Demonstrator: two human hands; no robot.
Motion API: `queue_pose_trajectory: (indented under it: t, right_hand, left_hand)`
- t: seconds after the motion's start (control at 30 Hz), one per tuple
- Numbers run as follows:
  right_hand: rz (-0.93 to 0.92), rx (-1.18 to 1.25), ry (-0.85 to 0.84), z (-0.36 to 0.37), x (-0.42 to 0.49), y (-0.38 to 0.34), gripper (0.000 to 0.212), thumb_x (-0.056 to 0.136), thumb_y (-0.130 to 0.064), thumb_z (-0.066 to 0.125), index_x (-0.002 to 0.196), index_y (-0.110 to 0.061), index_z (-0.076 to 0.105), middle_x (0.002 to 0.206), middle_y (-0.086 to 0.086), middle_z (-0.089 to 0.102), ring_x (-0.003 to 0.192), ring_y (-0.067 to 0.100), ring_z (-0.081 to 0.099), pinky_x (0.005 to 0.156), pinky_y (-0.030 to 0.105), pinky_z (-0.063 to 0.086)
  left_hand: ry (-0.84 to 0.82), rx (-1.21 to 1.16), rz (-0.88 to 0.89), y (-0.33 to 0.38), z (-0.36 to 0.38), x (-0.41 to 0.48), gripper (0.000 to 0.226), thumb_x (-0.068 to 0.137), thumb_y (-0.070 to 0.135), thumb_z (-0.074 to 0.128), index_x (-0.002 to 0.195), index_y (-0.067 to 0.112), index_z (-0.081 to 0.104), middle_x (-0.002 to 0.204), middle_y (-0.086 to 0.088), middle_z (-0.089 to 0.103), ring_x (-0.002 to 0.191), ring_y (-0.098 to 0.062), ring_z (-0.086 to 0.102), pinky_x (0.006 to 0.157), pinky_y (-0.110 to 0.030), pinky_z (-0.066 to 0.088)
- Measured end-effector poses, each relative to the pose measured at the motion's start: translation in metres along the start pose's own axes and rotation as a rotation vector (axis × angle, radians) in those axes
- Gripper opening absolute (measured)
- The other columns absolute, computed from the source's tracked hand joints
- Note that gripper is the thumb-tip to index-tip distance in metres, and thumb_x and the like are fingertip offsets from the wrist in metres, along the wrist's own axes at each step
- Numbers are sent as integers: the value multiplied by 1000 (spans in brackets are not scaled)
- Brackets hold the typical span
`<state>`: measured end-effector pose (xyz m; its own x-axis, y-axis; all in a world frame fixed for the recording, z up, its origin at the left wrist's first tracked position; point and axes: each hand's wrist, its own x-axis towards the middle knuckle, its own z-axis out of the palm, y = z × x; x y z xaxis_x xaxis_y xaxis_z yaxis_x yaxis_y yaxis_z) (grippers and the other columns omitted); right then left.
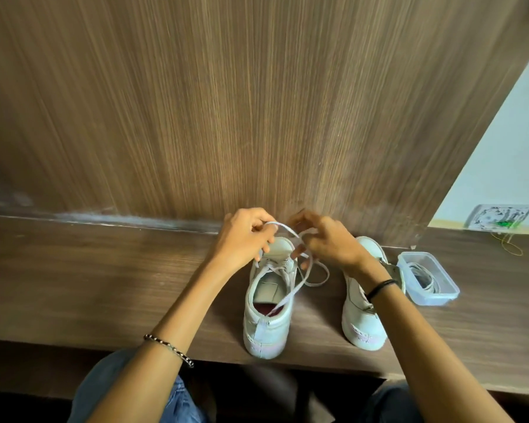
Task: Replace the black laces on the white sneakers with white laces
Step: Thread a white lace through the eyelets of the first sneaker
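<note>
**Item 1. White low-top sneaker (266, 315), lower centre of frame.** Stands heel toward the viewer on the dark brown wood-grain surface (104, 285). No hand steadies it.

**Item 2. Flat white lace (283, 228).** Threaded at the top eyelets of item 1. One loop is raised over the tongue. One free end trails back into the shoe opening and another curls onto the surface to the right.

**Item 3. Left hand (245, 239).** Fingers curled, pinching the lace loop.

**Item 4. Right hand (330, 242).** Fingers closed on the lace just beside the left hand.

**Item 5. Second white sneaker (364, 331), lower right.** Partly hidden under the right forearm, so its lacing cannot be told.

**Item 6. Clear rectangular plastic container (449, 291), just beside item 5.** Holds a coiled lace of uncertain colour.

**Risks, as judged:**
- A loop likely slips from the pinch if either hand regrips, which would undo the bow.
- The end lying inside the shoe may snag or get drawn into the knot.
- A hard pull could tilt or drag the unheld sneaker.
- The right forearm could knock item 5 against the container.
</note>
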<state>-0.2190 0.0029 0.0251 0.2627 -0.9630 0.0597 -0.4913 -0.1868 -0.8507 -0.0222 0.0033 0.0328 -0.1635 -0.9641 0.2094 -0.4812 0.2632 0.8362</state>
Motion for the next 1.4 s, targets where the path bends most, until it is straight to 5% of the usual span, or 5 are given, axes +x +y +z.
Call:
queue_pose_trajectory:
  t: [0.1, 0.23, 0.33, 0.5, 1.4]
  right_hand:
    - [-61, -448, -332, -7, -4, 0, 40, 82, 1, 67, 115, -20, 72, 106, -3, 74, 88, 16, 73, 82, 22, 56]
    - [-155, -662, -266, -4, -3, 2, 26, 84, -29, 84, 107, -18, 79, 116, -5, 73, 104, 14, 67, 93, 23, 49]
    - [-82, -702, -296, -12, -3, -16, 28, 91, -33, 78, 110, -11, 77, 111, -1, 74, 95, 9, 62, 73, 1, 39]
    - [90, -650, -421, -31, -7, -53, 27, 97, -41, 69, 81, -19, 67, 73, -5, 69, 64, 4, 60, 66, 21, 42]
    - [-361, -217, 252, -100, -32, -237, 11, 95, -8, 71, 94, 2, 77, 83, 12, 75, 70, 12, 70, 66, 17, 56]
  left_hand:
    - [-42, 28, -13, 0, -7, 0, 17, 100, 15, 59, 91, 11, 73, 74, -4, 75, 63, -23, 73, 53, -37, 60]
    - [-58, 78, 3, 12, -19, 1, 26, 103, 24, 57, 90, 8, 73, 79, -3, 75, 66, -14, 75, 66, -41, 62]
    - [-28, 137, 5, 26, -34, 2, 32, 103, 30, 57, 91, 4, 73, 74, -7, 75, 55, -12, 70, 61, -23, 58]
    - [57, 218, -2, 47, -61, 3, 39, 100, 25, 60, 82, -8, 67, 61, -11, 57, 45, -13, 64, 50, -16, 45]
    - [162, 102, 337, 213, -128, 10, 32, 99, 21, 68, 87, -7, 75, 78, -16, 74, 61, -9, 72, 54, -25, 61]
